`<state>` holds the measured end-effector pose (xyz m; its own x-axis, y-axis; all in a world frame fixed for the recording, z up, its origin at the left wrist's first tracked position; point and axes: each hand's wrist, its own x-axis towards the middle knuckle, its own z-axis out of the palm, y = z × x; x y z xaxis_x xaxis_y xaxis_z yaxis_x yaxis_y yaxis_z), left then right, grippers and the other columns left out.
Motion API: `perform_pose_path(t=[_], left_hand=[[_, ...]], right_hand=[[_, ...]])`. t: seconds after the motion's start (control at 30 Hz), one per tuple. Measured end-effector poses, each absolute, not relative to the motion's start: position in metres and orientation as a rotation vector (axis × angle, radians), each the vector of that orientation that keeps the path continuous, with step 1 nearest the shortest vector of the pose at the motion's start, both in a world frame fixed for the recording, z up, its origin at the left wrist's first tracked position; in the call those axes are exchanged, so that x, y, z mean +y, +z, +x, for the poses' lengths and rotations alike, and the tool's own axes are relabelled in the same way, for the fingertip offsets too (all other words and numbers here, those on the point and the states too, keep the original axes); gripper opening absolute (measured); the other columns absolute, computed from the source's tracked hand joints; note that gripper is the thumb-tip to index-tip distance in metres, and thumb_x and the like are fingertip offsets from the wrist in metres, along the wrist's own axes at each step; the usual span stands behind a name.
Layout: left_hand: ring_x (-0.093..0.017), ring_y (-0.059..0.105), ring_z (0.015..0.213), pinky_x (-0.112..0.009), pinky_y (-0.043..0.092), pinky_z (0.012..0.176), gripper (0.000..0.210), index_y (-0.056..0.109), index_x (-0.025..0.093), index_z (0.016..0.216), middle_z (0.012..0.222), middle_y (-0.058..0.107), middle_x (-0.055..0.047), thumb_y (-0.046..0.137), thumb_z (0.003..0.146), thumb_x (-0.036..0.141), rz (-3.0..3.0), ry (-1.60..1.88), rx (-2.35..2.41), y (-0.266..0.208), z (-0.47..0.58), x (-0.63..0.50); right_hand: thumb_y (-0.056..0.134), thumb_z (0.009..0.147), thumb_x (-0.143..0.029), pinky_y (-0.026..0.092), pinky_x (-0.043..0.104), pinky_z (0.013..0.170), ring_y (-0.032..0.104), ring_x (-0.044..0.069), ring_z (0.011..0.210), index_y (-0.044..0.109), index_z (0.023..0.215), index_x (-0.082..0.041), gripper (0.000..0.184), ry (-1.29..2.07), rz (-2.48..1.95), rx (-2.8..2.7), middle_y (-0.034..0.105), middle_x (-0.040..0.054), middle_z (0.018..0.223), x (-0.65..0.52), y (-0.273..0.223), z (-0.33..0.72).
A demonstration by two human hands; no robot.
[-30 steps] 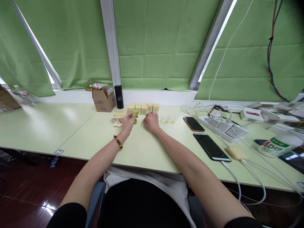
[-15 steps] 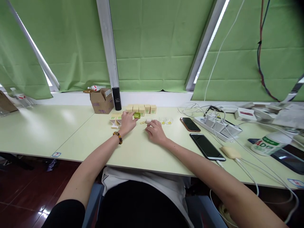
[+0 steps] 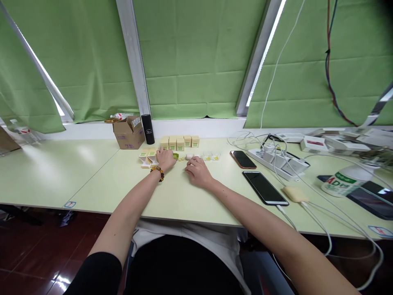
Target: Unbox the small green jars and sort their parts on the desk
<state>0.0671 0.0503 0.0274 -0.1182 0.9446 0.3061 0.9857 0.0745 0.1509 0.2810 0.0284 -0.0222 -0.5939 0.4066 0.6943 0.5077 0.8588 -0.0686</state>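
Observation:
My left hand (image 3: 166, 159), with a beaded bracelet at the wrist, is down at the table beside a small green dish-like container (image 3: 175, 156). Its fingers are curled and their tips hidden, so what they grip does not show. Just left of it stand small opened cream boxes (image 3: 143, 156) with their flaps out. My right hand (image 3: 199, 171) rests on the table, fingers loosely bent and apart, holding nothing visible. A small white roll-like piece (image 3: 189, 156) lies right behind its fingers. Between the hands are tiny yellowish pieces (image 3: 181, 159). Clear small cases (image 3: 211, 156) with yellow inside lie to the right.
Several cream boxes (image 3: 172, 142) stand in a row at the back. A cardboard box (image 3: 129, 135) and black cylinder (image 3: 147, 129) are behind left. Rightward lie two phones (image 3: 243, 159), a power strip (image 3: 276, 164) with cables, a yellowish block (image 3: 295, 194) and a white bottle (image 3: 348, 180).
My left hand has lowered, and the green container it held up now sits lower, partly behind the hand. My right hand stays in place. The view has shifted slightly.

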Motion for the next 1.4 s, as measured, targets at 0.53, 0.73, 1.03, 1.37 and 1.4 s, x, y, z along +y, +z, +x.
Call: perform_pose_path(t=[0.53,0.73,1.03,1.37,1.4], left_hand=[[-0.04,0.054,0.122,-0.048,0.039,0.098,0.033,0.071,0.02,0.1,0.097,0.073,-0.017,0.072,0.069,0.031,-2.149,-0.244,-2.101,0.039,0.04,0.057],[-0.039,0.054,0.12,-0.048,0.037,0.103,0.025,0.071,0.022,0.093,0.093,0.072,-0.015,0.074,0.075,0.039,-2.177,-0.212,-2.077,0.048,0.028,0.053],[-0.039,0.053,0.121,-0.048,0.037,0.103,0.022,0.069,0.02,0.092,0.098,0.071,-0.016,0.074,0.079,0.037,-2.125,-0.212,-2.112,0.043,0.029,0.061],[-0.039,0.048,0.126,-0.048,0.039,0.099,0.034,0.072,0.02,0.112,0.104,0.073,-0.017,0.071,0.078,0.026,-2.116,-0.361,-2.058,0.049,0.032,0.047],[-0.039,0.048,0.128,-0.048,0.04,0.1,0.037,0.071,0.02,0.117,0.107,0.074,-0.017,0.069,0.08,0.025,-2.117,-0.442,-2.023,0.049,0.034,0.042]], right_hand=[[0.061,0.094,-0.011,0.039,0.044,0.088,0.049,0.029,0.108,0.079,0.089,-0.021,0.02,-0.139,-0.682,-2.309,0.071,0.0114,0.1,0.026,-0.019,0.28],[0.06,0.096,-0.013,0.04,0.045,0.088,0.049,0.029,0.108,0.079,0.089,-0.021,0.022,-0.129,-0.673,-2.308,0.07,0.0117,0.1,0.025,-0.018,0.28],[0.059,0.096,-0.012,0.04,0.045,0.089,0.049,0.029,0.107,0.078,0.087,-0.021,0.022,-0.137,-0.656,-2.298,0.07,0.0114,0.1,0.026,-0.02,0.28],[0.061,0.095,-0.012,0.041,0.045,0.089,0.05,0.029,0.108,0.078,0.088,-0.021,0.02,-0.15,-0.663,-2.293,0.071,0.0112,0.1,0.027,-0.021,0.28],[0.062,0.094,-0.012,0.041,0.045,0.089,0.05,0.029,0.108,0.078,0.088,-0.021,0.02,-0.155,-0.67,-2.289,0.071,0.0111,0.1,0.027,-0.021,0.28]])
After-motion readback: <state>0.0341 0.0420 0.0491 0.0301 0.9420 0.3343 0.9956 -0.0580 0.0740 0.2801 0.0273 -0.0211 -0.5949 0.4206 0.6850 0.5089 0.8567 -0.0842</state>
